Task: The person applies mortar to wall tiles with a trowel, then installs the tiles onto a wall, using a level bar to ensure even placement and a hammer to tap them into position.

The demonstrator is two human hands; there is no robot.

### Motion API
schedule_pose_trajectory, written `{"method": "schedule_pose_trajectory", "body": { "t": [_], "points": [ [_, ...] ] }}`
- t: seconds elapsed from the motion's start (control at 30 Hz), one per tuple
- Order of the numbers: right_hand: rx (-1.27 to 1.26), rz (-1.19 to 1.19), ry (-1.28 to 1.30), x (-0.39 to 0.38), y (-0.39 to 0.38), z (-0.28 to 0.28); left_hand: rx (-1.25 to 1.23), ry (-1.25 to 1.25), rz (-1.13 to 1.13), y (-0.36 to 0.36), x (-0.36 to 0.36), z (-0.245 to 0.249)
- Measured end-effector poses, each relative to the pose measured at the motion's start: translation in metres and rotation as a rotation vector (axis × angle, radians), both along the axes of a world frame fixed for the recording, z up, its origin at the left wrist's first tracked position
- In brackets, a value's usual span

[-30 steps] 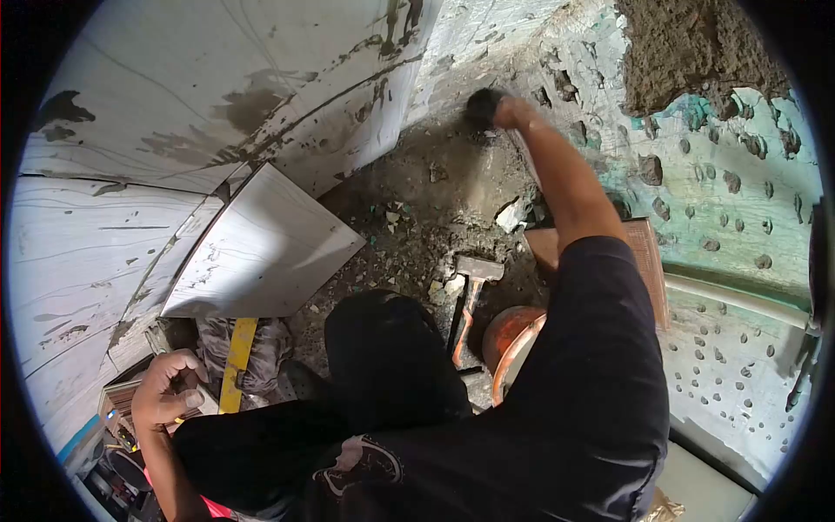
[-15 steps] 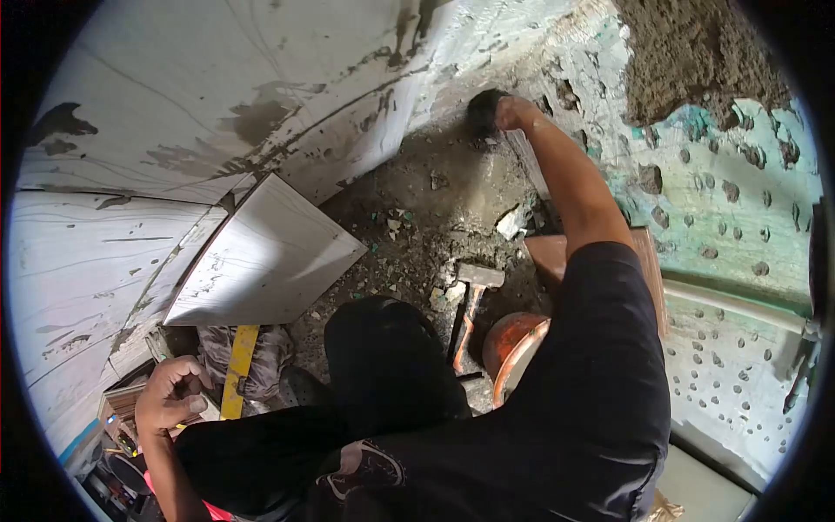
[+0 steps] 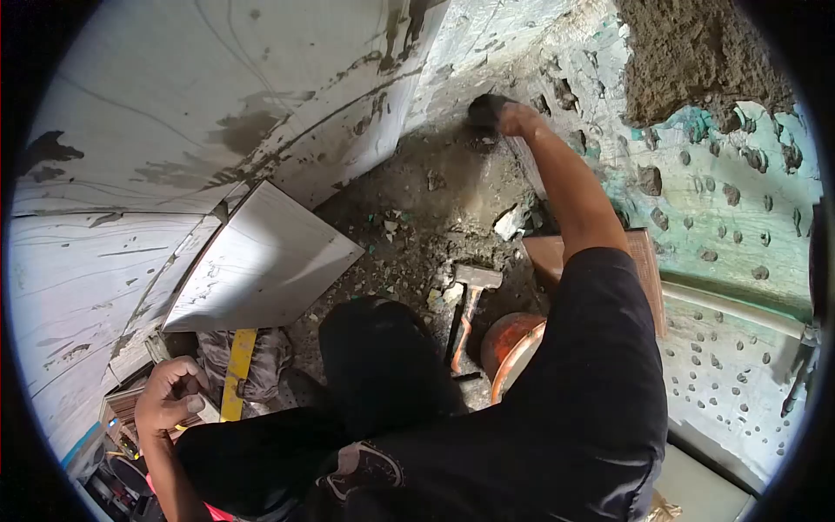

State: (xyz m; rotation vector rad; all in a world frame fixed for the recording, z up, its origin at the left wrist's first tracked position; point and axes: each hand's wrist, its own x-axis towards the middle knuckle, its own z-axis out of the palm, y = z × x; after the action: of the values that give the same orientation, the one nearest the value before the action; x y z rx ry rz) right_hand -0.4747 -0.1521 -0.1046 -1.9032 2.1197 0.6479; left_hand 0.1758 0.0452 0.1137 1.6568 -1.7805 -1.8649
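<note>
Stretched out to the far corner, my right hand (image 3: 519, 120) is closed on a black rounded object (image 3: 487, 111), held low where the wall meets the rubble-strewn floor. Its exact kind is not clear. My left hand (image 3: 172, 396) hangs by my knee with fingers loosely curled and a gap between thumb and fingers; nothing shows in its grasp. Nearest to it are a yellow bar (image 3: 237, 376), perhaps a level, and a crumpled dark bag (image 3: 268, 364). Between my legs and the corner lies a hammer (image 3: 475, 283) with an orange-marked handle.
A loose white tile (image 3: 261, 261) leans at the left wall. An orange bucket (image 3: 506, 339) stands partly behind my right sleeve, beside a brown tile (image 3: 645, 261). Broken chunks (image 3: 511, 222) litter the floor. The right wall (image 3: 722, 204) is pitted, with a pipe (image 3: 731, 309) along it.
The view has shifted slightly. My right hand and the black object stay in the corner, the wrist turned a little. My left hand has hardly moved.
</note>
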Motion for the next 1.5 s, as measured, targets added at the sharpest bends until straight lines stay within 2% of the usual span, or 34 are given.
{"method": "schedule_pose_trajectory", "body": {
  "t": [0.13,0.23,0.33,0.47,0.6,0.67,0.73,0.83,0.87,0.97,1.1,1.13,1.23,1.27,1.4,1.43,1.47,1.5],
  "points": [
    [0.004,0.067,0.021,0.017,-0.015,0.013,0.012,-0.012,0.026,0.002,0.003,0.004],
    [-0.024,0.007,0.032,0.012,0.001,0.013,0.023,0.001,0.026,0.001,0.001,0.004],
    [0.084,0.19,0.088,0.008,-0.021,0.021,-0.013,0.025,0.035,0.001,0.001,0.001],
    [-0.054,-0.003,0.007,0.007,-0.006,0.013,0.033,-0.026,0.033,0.003,0.004,0.003],
    [0.085,0.319,0.098,-0.008,-0.007,0.01,0.018,-0.015,0.003,0.001,0.002,0.005],
    [-0.01,0.17,0.056,-0.01,-0.008,-0.018,0.009,-0.017,-0.005,0.001,0.004,0.003],
    [-0.024,0.064,0.044,-0.006,0.007,-0.02,0.023,-0.011,-0.001,0.0,0.002,0.002],
    [0.192,0.302,0.066,-0.01,-0.01,-0.008,0.032,-0.006,0.006,0.002,0.001,0.003],
    [0.123,0.142,0.035,-0.008,-0.012,-0.01,0.037,-0.005,0.0,0.002,0.001,0.004],
    [-0.079,-0.004,-0.007,-0.012,-0.004,-0.037,-0.004,-0.015,0.017,0.005,0.001,0.003],
    [0.093,0.27,0.052,-0.017,-0.023,-0.023,-0.005,-0.022,-0.013,0.008,0.005,0.005],
    [0.025,0.405,0.07,-0.023,-0.028,-0.033,-0.015,-0.031,-0.012,0.008,0.004,0.006],
    [-0.011,0.234,0.019,-0.015,-0.023,-0.044,-0.03,-0.018,-0.004,0.008,0.002,0.007],
    [0.068,0.23,0.03,-0.016,-0.003,-0.046,-0.011,-0.009,-0.016,0.008,0.001,0.009],
    [0.289,0.27,0.085,0.001,0.009,0.033,-0.017,-0.037,-0.025,0.008,0.004,0.013],
    [0.349,0.275,0.093,0.004,0.012,0.039,-0.023,-0.041,-0.035,0.007,0.005,0.013],
    [0.382,0.004,-0.053,0.007,-0.008,0.033,-0.028,-0.038,-0.042,0.008,0.004,0.01],
    [0.292,0.108,-0.051,0.016,-0.014,0.023,-0.045,-0.024,-0.024,0.009,0.004,0.007]
  ]
}}
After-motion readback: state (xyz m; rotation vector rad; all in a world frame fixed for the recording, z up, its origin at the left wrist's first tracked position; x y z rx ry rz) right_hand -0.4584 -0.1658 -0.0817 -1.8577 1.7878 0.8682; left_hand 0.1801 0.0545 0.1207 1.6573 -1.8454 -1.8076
